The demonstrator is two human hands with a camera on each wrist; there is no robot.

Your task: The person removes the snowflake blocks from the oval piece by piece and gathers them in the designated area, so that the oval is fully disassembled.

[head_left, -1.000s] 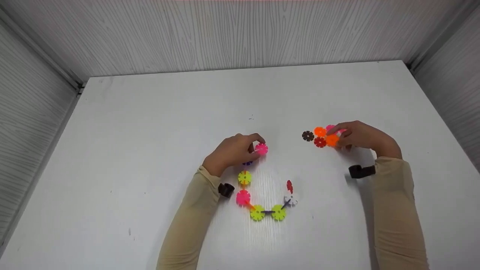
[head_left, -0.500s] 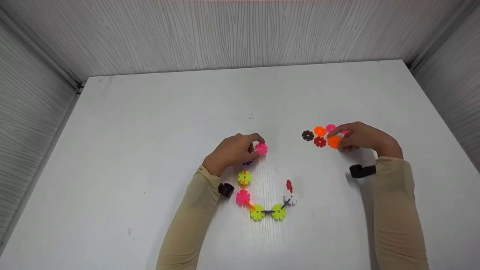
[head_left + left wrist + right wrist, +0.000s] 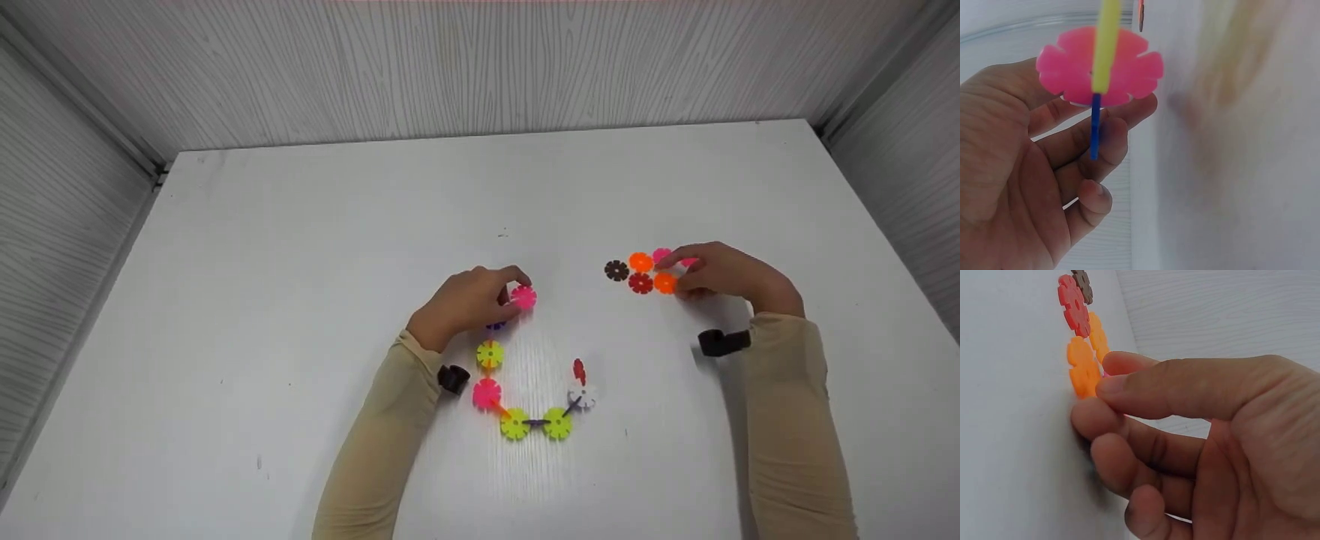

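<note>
Thumb and forefinger of my left hand [image 3: 465, 304] pinch a pink slotted flower disc [image 3: 524, 298]. In the left wrist view that pink disc [image 3: 1069, 64] appears with a yellow disc [image 3: 1106, 45] and a blue disc [image 3: 1095, 126] edge-on before it. From under the hand a U-shaped chain of interlocked discs runs through a yellow disc [image 3: 490, 354] round to an upright red disc [image 3: 579, 370]. My right hand [image 3: 716, 271] is at the loose discs, thumb and fingertips touching an orange disc [image 3: 1082, 368] lying on the table; these fingers partly hide pink discs.
Beside the right hand lie a brown disc [image 3: 616, 271], a dark red disc [image 3: 640, 283], another orange disc [image 3: 640, 262] and a pink disc [image 3: 662, 256]. The white table [image 3: 300, 225] meets grey wood-grain panels [image 3: 480, 67] at the back and sides.
The orange disc at my right fingers shifted slightly right, then back left beside the dark red one. My left hand and the chain have stayed in place.
</note>
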